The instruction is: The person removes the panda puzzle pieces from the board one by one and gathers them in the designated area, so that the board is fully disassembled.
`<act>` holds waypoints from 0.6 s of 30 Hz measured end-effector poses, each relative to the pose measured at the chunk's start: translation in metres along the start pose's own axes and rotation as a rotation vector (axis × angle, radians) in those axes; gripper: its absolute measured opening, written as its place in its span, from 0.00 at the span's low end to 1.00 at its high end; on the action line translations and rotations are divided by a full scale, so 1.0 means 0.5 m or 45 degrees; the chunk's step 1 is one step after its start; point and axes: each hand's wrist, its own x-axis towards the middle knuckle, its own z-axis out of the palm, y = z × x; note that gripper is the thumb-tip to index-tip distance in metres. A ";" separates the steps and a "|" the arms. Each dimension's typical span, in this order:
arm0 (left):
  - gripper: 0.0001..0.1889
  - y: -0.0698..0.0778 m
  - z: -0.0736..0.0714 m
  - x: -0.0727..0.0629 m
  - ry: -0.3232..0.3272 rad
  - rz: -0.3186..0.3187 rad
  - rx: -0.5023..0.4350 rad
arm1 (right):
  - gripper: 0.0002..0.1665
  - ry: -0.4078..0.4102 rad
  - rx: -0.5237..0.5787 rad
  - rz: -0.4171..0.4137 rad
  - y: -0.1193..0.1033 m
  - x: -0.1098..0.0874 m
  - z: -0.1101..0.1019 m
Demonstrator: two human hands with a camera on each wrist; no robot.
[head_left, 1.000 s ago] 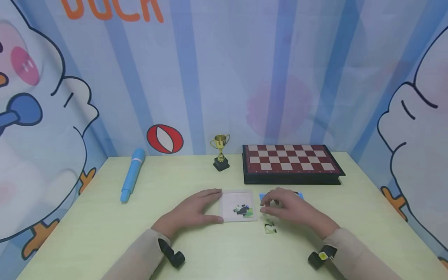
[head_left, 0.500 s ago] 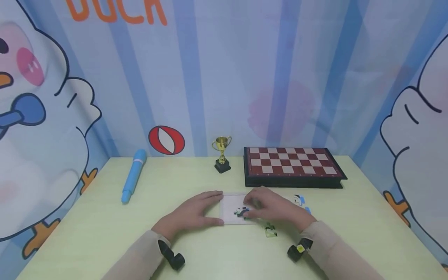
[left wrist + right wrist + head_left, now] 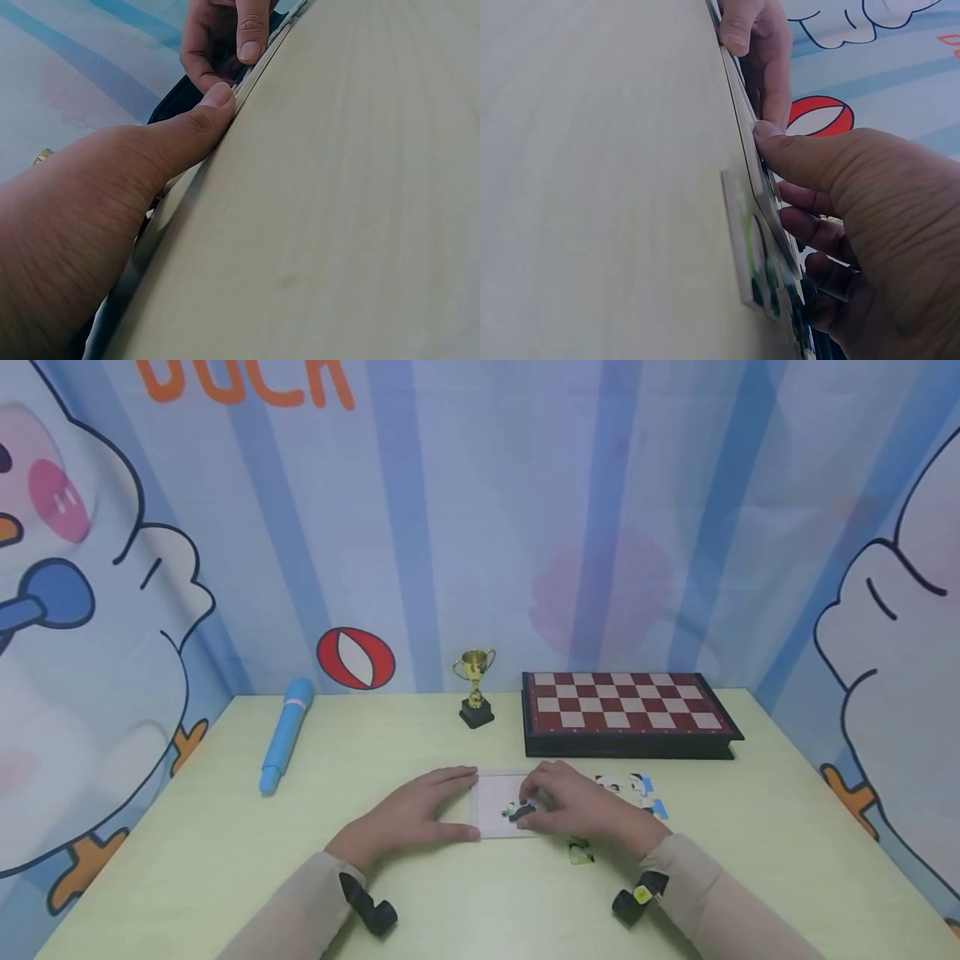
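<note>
A shallow white puzzle tray [image 3: 491,789] lies on the table between the hands, with a dark-and-white panda puzzle piece [image 3: 516,812] in its lower part. My left hand [image 3: 420,810] spreads around the tray's left side, its straight thumb at the near corner and fingertips at the far corner. Over the tray's right part, my right hand [image 3: 570,802] bends its fingers and thumb together and pinches a puzzle piece, mostly hidden behind them. The right wrist view shows its thumb [image 3: 795,154] low at the tray's near edge. One green-edged loose piece [image 3: 580,850] lies just below that hand.
More loose panda pieces [image 3: 641,785] lie beyond the right wrist. Behind stands a red-and-white checkered chessboard box [image 3: 626,743], with a small gold trophy [image 3: 474,689] left of it. A blue stick-shaped toy [image 3: 287,735] lies at the far left. A printed curtain [image 3: 480,527] hangs behind the table.
My right hand has moved left from the loose pieces onto the tray's right part, covering the green piece there and uncovering loose pieces behind. My left hand stays at the tray.
</note>
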 end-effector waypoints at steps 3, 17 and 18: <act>0.50 0.001 0.001 0.000 0.003 0.002 -0.002 | 0.18 -0.009 0.021 -0.007 0.000 -0.002 0.000; 0.49 0.004 -0.002 0.000 -0.015 -0.022 -0.009 | 0.16 -0.003 0.085 0.018 -0.011 -0.006 -0.005; 0.49 0.004 -0.001 -0.001 -0.017 -0.026 -0.010 | 0.16 -0.004 0.091 0.024 -0.011 -0.005 -0.005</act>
